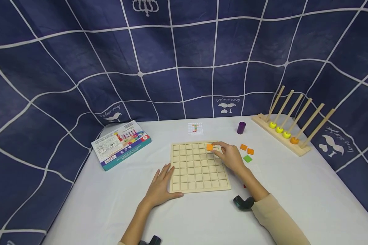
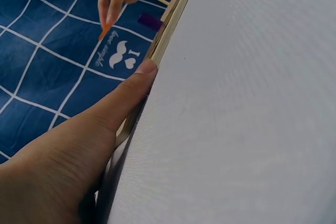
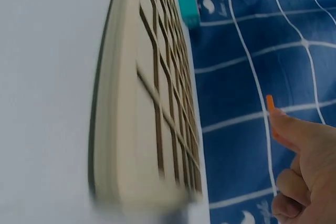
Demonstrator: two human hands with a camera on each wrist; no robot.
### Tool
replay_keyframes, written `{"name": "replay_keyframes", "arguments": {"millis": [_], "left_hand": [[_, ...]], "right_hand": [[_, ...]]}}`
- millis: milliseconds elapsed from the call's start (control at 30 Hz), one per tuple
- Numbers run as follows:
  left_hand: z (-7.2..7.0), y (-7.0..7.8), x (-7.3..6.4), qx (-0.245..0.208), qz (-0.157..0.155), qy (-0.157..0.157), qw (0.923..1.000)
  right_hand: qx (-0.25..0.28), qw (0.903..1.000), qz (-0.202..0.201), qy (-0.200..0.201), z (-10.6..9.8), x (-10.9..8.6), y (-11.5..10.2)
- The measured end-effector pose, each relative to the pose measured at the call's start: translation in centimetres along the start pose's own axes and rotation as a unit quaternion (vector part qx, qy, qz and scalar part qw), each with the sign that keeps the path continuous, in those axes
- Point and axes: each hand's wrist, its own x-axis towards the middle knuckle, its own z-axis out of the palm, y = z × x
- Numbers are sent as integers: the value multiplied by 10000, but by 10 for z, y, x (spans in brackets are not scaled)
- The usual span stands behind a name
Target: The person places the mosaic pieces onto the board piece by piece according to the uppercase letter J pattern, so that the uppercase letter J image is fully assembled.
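An orange square tile (image 1: 209,147) is pinched between the thumb and index finger of my right hand (image 1: 231,157), above the far part of a wooden grid board (image 1: 198,167). The right wrist view shows the tile (image 3: 270,102) edge-on, apart from the board. My left hand (image 1: 160,186) rests at the board's near left corner, fingers spread along its left side and thumb by the front edge. In the left wrist view its thumb (image 2: 123,98) touches the board's rim. Beyond the board lies a small card (image 1: 195,128) with a coloured J on a grid.
Right of the board lie two orange tiles (image 1: 250,151) and a green tile (image 1: 247,158); a red piece (image 1: 244,186) is partly hidden by my forearm. A purple cup (image 1: 241,128), a wooden peg rack (image 1: 282,134) with beads and a boxed set (image 1: 121,144) stand farther out.
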Motion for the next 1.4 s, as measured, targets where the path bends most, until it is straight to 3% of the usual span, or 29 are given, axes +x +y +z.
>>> {"name": "replay_keyframes", "arguments": {"millis": [267,600,767,1033,1233,1400], "left_hand": [[-1,0,0,10,-117,-162,9998],[-1,0,0,0,-149,-290,9995],[-2,0,0,2,-209,-353,9992],[-4,0,0,20,-213,-392,9990],[-4,0,0,-52,-126,-230,9996],[-3,1,-1,-58,-163,-306,9994]], "right_hand": [[279,9995,-25,146,44,20,-16],[270,9967,402,-657,82,28,-16],[19,9944,470,-944,88,28,-15],[-159,9948,318,-956,86,29,-18],[-284,9941,300,-1005,88,32,-17],[-80,9945,327,-988,82,28,-17]]}}
